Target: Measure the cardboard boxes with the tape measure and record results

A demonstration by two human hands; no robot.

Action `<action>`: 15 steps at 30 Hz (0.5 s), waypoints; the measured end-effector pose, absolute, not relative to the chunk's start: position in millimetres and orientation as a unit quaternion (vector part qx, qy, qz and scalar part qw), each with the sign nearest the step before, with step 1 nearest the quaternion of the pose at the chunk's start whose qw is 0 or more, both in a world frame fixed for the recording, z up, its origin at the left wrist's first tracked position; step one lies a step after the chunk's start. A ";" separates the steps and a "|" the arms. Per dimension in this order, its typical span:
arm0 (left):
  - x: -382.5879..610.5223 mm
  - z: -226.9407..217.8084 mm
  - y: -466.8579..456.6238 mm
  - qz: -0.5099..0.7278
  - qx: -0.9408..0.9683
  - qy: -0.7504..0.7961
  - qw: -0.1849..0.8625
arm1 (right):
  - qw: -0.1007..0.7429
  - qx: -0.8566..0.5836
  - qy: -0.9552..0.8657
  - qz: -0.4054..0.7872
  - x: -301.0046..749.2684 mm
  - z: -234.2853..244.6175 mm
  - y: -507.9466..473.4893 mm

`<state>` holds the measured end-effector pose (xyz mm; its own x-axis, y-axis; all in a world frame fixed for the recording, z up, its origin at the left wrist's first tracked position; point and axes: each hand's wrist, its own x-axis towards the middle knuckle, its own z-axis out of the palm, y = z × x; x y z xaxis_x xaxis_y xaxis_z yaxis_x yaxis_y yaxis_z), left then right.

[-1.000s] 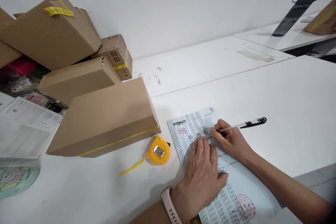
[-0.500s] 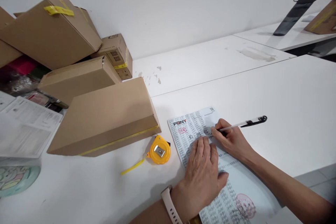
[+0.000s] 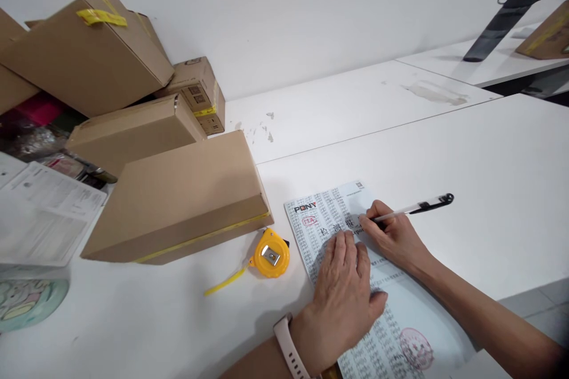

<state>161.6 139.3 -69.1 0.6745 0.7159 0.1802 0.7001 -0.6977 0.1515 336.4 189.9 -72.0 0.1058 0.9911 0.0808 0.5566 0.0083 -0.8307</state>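
Note:
A printed sheet (image 3: 329, 213) with a red stamp lies on the white table (image 3: 489, 189) in front of me. My left hand (image 3: 342, 302) lies flat on it, fingers stretched out, a pale watch strap on the wrist. My right hand (image 3: 393, 237) is closed on a white and black pen (image 3: 415, 208), its tip down on the upper part of the sheet. A yellow tape measure (image 3: 269, 254) with a short length of tape pulled out sits just left of the sheet.
A flat cardboard box (image 3: 178, 201) lies left of the tape measure, with several more boxes (image 3: 89, 53) stacked behind it against the wall. Papers (image 3: 40, 219) and a round patterned lid (image 3: 26, 302) are at the far left. A black stand (image 3: 502, 18) is on the far right table.
The pen and my right hand have shifted very slightly over the sheet. My left hand has stayed flat in place.

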 end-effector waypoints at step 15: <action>161.6 -70.2 138.9 0.120 0.915 0.384 0.035 | 0.392 -0.647 -0.588 0.287 335.7 -70.0 189.6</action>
<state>161.6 138.9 -70.2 0.6755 0.7118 0.1925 0.6947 -0.7019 0.1572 335.7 189.6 -70.0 0.1444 0.9854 0.0900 0.5353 -0.0013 -0.8447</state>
